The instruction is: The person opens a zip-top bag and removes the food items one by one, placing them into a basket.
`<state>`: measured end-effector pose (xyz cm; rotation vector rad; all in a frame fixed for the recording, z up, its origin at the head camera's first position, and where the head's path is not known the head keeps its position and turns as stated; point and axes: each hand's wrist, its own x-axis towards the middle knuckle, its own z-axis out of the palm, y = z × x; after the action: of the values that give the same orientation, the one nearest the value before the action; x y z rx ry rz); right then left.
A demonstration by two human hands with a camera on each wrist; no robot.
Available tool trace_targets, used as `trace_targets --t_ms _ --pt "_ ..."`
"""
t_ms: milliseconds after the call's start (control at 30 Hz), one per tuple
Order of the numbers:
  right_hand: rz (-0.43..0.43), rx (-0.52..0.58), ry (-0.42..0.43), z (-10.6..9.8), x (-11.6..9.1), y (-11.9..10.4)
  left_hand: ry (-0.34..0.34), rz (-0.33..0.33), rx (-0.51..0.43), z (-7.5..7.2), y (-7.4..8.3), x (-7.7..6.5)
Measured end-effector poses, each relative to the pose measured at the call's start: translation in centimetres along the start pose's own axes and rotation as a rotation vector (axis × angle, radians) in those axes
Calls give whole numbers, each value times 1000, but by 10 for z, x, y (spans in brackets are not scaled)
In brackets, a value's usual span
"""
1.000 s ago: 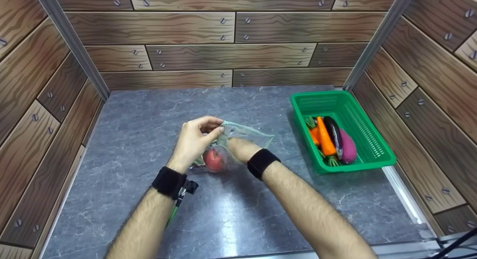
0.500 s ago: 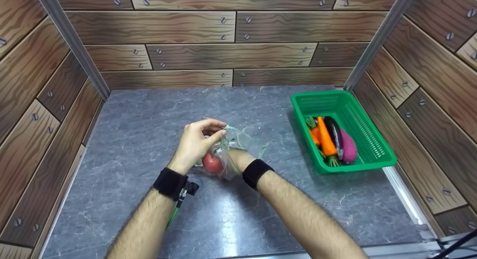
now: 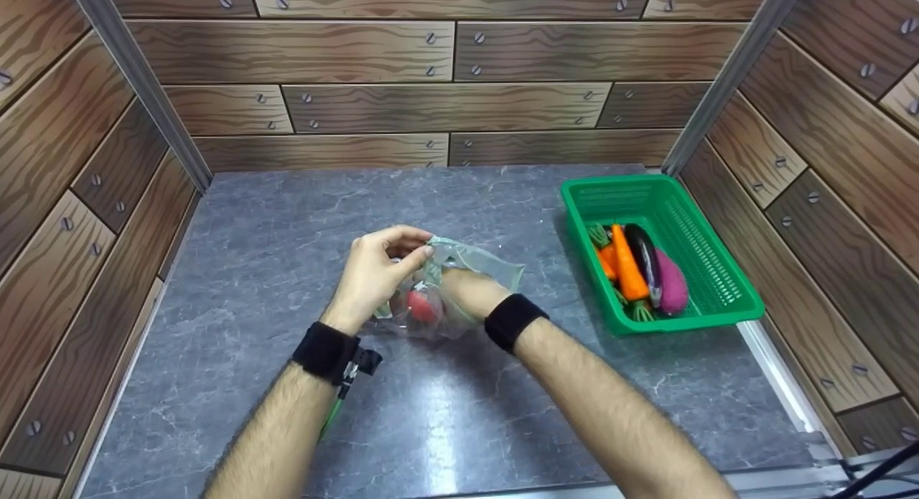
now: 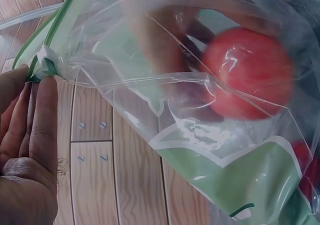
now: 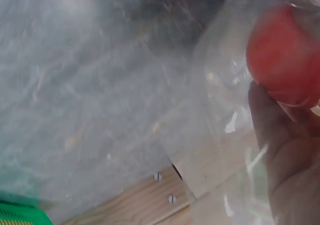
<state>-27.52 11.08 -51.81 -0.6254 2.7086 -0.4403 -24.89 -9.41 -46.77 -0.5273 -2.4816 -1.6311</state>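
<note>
My left hand [image 3: 377, 273] pinches the green-edged top corner of a clear zip bag [image 3: 488, 258]. In the left wrist view, the thumb and fingertips [image 4: 46, 100] grip that corner, and green printed patches show on the bag's side. My right hand [image 3: 470, 291] reaches through the bag's mouth, mostly covered by plastic in the head view. Inside the bag it holds a smooth, round red fruit [image 4: 250, 72], its fingers curled about it. The right wrist view shows the same red fruit [image 5: 285, 57] against the fingers. A second red thing [image 4: 306, 167] shows low in the bag.
A green plastic basket [image 3: 686, 325] stands at the right of the grey marbled table [image 3: 287, 219]. It holds carrots [image 3: 627, 266], a dark eggplant [image 3: 642, 258] and a purple one [image 3: 672, 283]. Wood-patterned walls [image 3: 359, 54] enclose the table on three sides.
The right hand shifts left and down, then back right inside the bag, and the red fruit moves slightly with it. The bag's mouth crumples and spreads again. The left hand stays nearly still.
</note>
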Motion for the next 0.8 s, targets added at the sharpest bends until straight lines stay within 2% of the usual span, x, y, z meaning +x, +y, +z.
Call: trace_targets --t_ms 100,200,433,533,800 --pt "-71 -102 -1 -11 -4 3 3 -1 1 -1 1 0" --pt "-143 -151 15 -23 -8 7 2 -4 6 -2 1 0" --pt "-239 -132 83 -47 -26 12 5 4 0 -2 2 2" --pt "-294 -170 126 -54 -35 12 11 9 -7 -2 3 3" --pt "-315 -199 174 -71 -52 14 29 3 -25 -2 5 5"
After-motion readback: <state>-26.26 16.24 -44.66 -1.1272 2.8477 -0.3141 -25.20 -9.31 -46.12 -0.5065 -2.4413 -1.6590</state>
